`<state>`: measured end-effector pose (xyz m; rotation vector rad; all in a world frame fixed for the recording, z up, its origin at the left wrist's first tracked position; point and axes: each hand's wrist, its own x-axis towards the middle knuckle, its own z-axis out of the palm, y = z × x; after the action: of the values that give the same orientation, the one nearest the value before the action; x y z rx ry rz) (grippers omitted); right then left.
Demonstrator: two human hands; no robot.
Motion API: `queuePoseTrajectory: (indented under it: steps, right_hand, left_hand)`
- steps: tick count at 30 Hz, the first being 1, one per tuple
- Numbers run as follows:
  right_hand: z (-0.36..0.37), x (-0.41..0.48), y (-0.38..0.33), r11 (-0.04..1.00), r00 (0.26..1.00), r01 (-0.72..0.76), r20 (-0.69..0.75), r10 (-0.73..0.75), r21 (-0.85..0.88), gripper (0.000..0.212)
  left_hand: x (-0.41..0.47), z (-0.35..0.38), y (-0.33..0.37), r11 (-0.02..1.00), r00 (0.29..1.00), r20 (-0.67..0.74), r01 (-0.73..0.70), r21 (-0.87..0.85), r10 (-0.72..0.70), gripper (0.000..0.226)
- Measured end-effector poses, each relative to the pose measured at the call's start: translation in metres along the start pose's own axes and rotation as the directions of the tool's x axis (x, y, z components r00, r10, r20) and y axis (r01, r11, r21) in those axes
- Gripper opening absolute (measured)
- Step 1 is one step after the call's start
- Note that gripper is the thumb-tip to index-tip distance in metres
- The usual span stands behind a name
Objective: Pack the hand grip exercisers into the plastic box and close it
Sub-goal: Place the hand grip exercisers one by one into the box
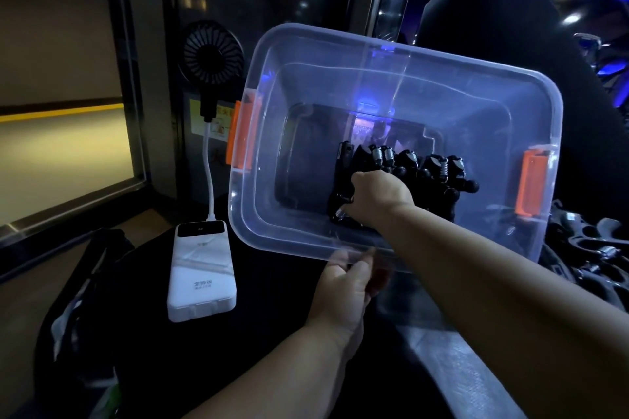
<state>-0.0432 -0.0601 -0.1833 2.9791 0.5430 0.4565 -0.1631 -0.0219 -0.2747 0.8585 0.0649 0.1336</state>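
A clear plastic box (401, 85) with orange latches (242, 137) on both short sides is tilted toward me, open, with no lid on it. My left hand (347, 286) grips its near rim from below. My right hand (379, 196) reaches inside and holds a black hand grip exerciser (340, 187) with a steel spring. Several more exercisers (425, 163) lie in a row on the box floor just beyond that hand. Another heap of black exercisers (592, 255) lies outside the box at the right.
A white power bank (200, 272) lies on the dark surface left of the box, cabled to a small black fan (212, 56) standing behind it. A black bag (85, 282) sits at the lower left. A dark chair back (503, 31) rises behind the box.
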Motion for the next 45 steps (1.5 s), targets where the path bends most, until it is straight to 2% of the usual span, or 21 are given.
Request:
queuePoseTrajectory:
  steps: [5,13,19,25,27,29,31,34,36,42,45]
  right_hand:
    - [0.000,0.001,0.004,1.000,1.000,0.022,-0.009,-0.022,-0.013,0.044]
    - [-0.008,-0.001,0.007,0.996,0.996,0.088,-0.009,-0.088,-0.024,0.036]
    - [-0.007,-0.004,0.011,0.996,0.996,0.087,-0.014,-0.088,-0.008,0.028]
    - [-0.008,-0.005,0.008,0.987,0.988,0.106,-0.095,-0.118,-0.123,0.051]
    - [-0.005,-0.004,0.008,0.962,0.966,0.138,-0.183,-0.183,-0.237,0.061]
    - [0.000,0.001,0.010,0.906,0.914,0.217,-0.251,-0.319,-0.362,0.066]
    - [0.002,0.007,0.013,0.856,0.891,0.283,-0.211,-0.402,-0.434,0.067]
    - [0.004,0.017,0.018,0.856,0.933,0.297,-0.061,-0.355,-0.424,0.077]
    - [0.002,0.020,0.020,0.840,0.935,0.312,-0.014,-0.355,-0.443,0.078]
    - [-0.002,0.022,0.019,0.826,0.922,0.378,0.084,-0.379,-0.418,0.057]
    - [-0.006,0.022,0.017,0.812,0.915,0.401,0.135,-0.381,-0.424,0.049]
  left_hand:
    - [0.000,0.000,0.001,1.000,1.000,-0.007,-0.002,-0.009,0.002,0.009]
    - [-0.001,0.000,0.001,1.000,1.000,0.004,0.002,0.014,-0.002,0.018]
    - [-0.001,-0.001,0.002,1.000,1.000,0.006,0.015,0.020,-0.015,0.013]
    - [-0.002,0.000,0.002,1.000,1.000,0.007,0.017,-0.001,-0.017,0.012]
    - [-0.001,0.001,0.002,1.000,1.000,-0.001,0.016,-0.006,-0.016,0.011]
    - [-0.001,0.001,0.003,1.000,1.000,0.003,0.017,-0.008,-0.017,0.011]
    - [-0.002,0.001,0.004,1.000,1.000,0.005,0.015,-0.015,-0.015,0.010]
    - [-0.002,0.002,0.003,1.000,1.000,-0.001,0.017,-0.022,-0.017,0.007]
    - [-0.001,0.002,0.003,0.999,1.000,-0.001,0.019,-0.042,-0.019,0.007]
    - [0.000,0.001,0.002,0.998,1.000,0.003,0.025,-0.058,-0.025,0.003]
    - [0.000,0.000,0.002,0.994,0.999,0.009,0.046,-0.095,-0.046,0.014]
